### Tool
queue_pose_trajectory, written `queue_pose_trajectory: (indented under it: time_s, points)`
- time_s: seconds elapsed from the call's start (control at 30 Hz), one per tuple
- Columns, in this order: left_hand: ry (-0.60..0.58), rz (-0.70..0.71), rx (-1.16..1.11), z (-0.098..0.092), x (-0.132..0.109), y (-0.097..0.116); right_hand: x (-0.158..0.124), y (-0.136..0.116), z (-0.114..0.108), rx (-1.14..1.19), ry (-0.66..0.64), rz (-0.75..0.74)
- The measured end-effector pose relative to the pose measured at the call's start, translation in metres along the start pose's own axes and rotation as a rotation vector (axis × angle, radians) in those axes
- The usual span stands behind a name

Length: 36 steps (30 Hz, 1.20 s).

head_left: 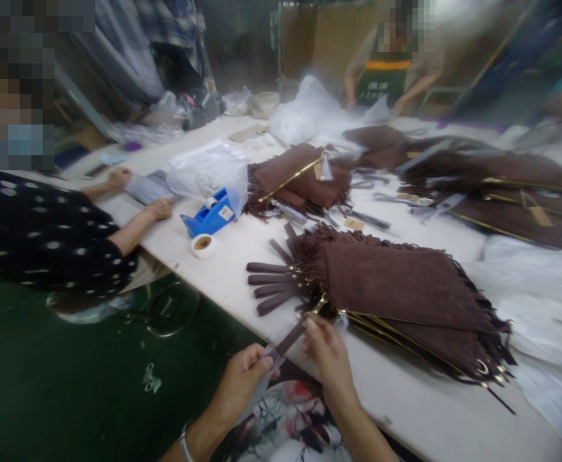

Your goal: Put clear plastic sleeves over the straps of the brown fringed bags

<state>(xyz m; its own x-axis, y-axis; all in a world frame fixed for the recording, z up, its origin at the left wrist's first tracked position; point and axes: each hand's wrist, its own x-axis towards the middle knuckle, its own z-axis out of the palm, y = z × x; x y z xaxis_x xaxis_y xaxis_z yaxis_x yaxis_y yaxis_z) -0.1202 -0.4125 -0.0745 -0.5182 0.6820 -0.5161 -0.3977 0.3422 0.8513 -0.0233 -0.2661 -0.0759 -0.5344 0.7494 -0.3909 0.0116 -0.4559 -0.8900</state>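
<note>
Between my two hands runs a dark brown strap [290, 338] with a gold clasp [320, 304] at its upper end. My left hand [247, 378] pinches the lower end, where a clear plastic sleeve [267, 360] covers part of it. Just below the clasp, the fingers of my right hand [326, 350] close round the strap. Beside that hand lies a stack of brown fringed bags [391, 282] with gold zips along the near edge. Several looped wrist straps [269, 280] stick out from the stack's left side.
A blue tape dispenser [211, 215] and a tape roll [203, 245] stand left of the stack. More brown bags [305, 176] lie farther back. White wrapping [541, 289] covers the right side. A co-worker in a dotted top [45, 231] handles plastic at the left edge; another person stands across the table.
</note>
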Motion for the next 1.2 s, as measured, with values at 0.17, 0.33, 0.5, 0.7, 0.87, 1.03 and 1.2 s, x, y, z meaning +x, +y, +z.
queue_pose_trajectory:
  time_s: [0.17,0.33,0.5,0.7,0.87,1.03,1.2]
  points:
    - [0.003,0.078,0.113,-0.012,-0.001,0.008,0.013,-0.007,0.01,0.2,0.134,-0.051]
    - [0.0,0.135,0.117,-0.002,0.009,0.014,0.014,-0.006,0.01,0.285,0.131,0.012]
    - [-0.029,0.184,0.086,0.022,0.026,0.022,0.012,-0.007,0.001,0.251,0.129,0.046]
    - [-0.033,0.3,0.089,0.051,0.046,0.04,0.015,-0.009,-0.002,0.213,0.138,0.011]
    - [-0.013,0.33,0.104,0.056,0.045,0.042,0.015,-0.009,-0.004,0.215,0.171,-0.009]
    - [-0.005,0.411,0.237,0.057,0.034,0.04,0.011,-0.014,-0.002,0.283,0.151,0.024]
    - [-0.041,0.402,0.235,0.059,0.032,0.027,0.009,-0.021,-0.002,0.3,0.131,0.034]
